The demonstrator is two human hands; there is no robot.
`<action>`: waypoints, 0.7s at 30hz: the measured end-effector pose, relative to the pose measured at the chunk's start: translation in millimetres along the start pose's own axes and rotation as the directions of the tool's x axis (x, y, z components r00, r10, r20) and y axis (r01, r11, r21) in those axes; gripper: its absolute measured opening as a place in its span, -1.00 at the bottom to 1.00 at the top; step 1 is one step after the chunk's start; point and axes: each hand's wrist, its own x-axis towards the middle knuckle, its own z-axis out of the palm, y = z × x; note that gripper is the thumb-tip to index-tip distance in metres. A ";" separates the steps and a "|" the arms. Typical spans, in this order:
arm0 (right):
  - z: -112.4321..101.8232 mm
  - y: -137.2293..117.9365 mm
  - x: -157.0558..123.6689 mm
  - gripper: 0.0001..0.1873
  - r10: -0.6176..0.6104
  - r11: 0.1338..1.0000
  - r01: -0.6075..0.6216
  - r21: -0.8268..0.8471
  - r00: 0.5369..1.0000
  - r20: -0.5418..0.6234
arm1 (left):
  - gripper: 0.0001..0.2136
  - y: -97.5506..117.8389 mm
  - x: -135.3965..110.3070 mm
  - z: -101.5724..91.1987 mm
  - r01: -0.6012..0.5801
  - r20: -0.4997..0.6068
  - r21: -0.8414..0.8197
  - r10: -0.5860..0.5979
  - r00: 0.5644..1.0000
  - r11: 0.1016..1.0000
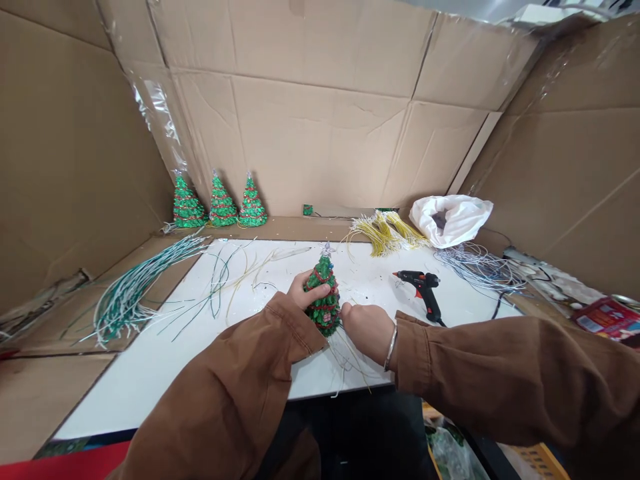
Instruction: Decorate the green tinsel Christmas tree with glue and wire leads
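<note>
A small green glittery tree with red trim and a silver star top stands on the white board. My left hand is wrapped round its left side, thumb across the front. My right hand sits at the tree's base on the right, fingers curled as if pinching thin pale wires that trail off the board's front edge; what exactly it holds is hidden. Both arms wear brown sleeves, and a silver bangle is on the right wrist.
A black glue gun lies right of the tree. Three finished trees stand at the back left. Green-white wire bundle lies left, yellow wires and a white bag at back right. Cardboard walls surround everything.
</note>
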 end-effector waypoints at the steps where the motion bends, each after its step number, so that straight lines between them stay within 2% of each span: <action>1: -2.3 1.0 -0.4 -0.75 -0.011 0.999 0.011 0.034 1.000 0.013 | -0.58 0.0 0.2 -0.4 0.004 0.004 -0.001 -0.004 1.000 1.000; 2: -4.9 2.4 -0.8 -0.74 -0.023 0.996 0.021 0.085 0.999 0.023 | -0.58 0.0 0.5 -0.8 0.007 0.011 -0.002 -0.007 1.000 1.000; 4: -10.3 6.5 -0.6 -0.71 -0.033 0.950 0.008 0.314 0.997 0.073 | -0.58 -0.1 1.1 -1.7 0.014 0.032 -0.003 -0.014 0.999 1.000; 6: -13.7 12.1 1.8 -0.66 -0.034 0.828 -0.070 0.556 0.984 0.175 | -0.57 -0.8 1.9 -2.6 0.015 0.050 -0.005 -0.015 0.999 1.000; 7: -14.3 15.3 3.8 -0.63 -0.050 0.726 -0.150 0.671 0.962 0.270 | -0.57 -1.3 2.3 -2.9 0.016 0.052 -0.006 -0.015 0.999 1.000; 8: -14.0 18.7 6.2 -0.62 -0.090 0.591 -0.256 0.765 0.921 0.378 | -0.57 -2.0 2.7 -3.2 0.018 0.049 -0.008 -0.018 0.999 1.000; 10: -11.4 25.4 10.7 -0.62 -0.245 0.233 -0.491 0.839 0.805 0.540 | -0.56 -3.5 3.2 -3.3 0.022 0.038 -0.016 -0.021 0.999 1.000; 11: -9.3 28.5 12.5 -0.64 -0.338 0.026 -0.594 0.804 0.752 0.566 | -0.56 -4.2 3.3 -3.1 0.023 0.033 -0.018 -0.023 0.999 1.000; 12: -6.9 31.3 13.7 -0.65 -0.414 -0.143 -0.663 0.735 0.714 0.564 | -0.56 -4.7 3.2 -2.9 0.023 0.028 -0.018 -0.022 0.999 1.000; 13: -4.4 33.7 14.5 -0.65 -0.463 -0.247 -0.698 0.672 0.694 0.551 | -0.56 -4.9 2.9 -2.5 0.017 0.024 -0.018 -0.017 1.000 1.000; 14: -1.7 35.8 14.8 -0.65 -0.503 -0.304 -0.722 0.621 0.676 0.539 | -0.56 -4.7 2.3 -2.0 0.007 0.022 -0.016 -0.007 1.000 1.000; 16: 3.8 39.1 14.9 -0.64 -0.581 -0.320 -0.763 0.562 0.626 0.520 | -0.55 -3.2 0.4 -0.6 -0.010 0.030 -0.002 0.010 1.000 1.000; 19: 10.2 41.8 14.5 -0.69 -0.677 -0.246 -0.776 0.581 0.566 0.470 | -0.53 1.2 -3.5 3.0 0.000 0.072 0.013 -0.001 0.997 1.000; 21: 10.3 41.2 13.9 -0.71 -0.685 -0.189 -0.756 0.627 0.559 0.467 | -0.54 3.6 -5.5 5.8 0.014 0.079 -0.002 -0.014 0.997 1.000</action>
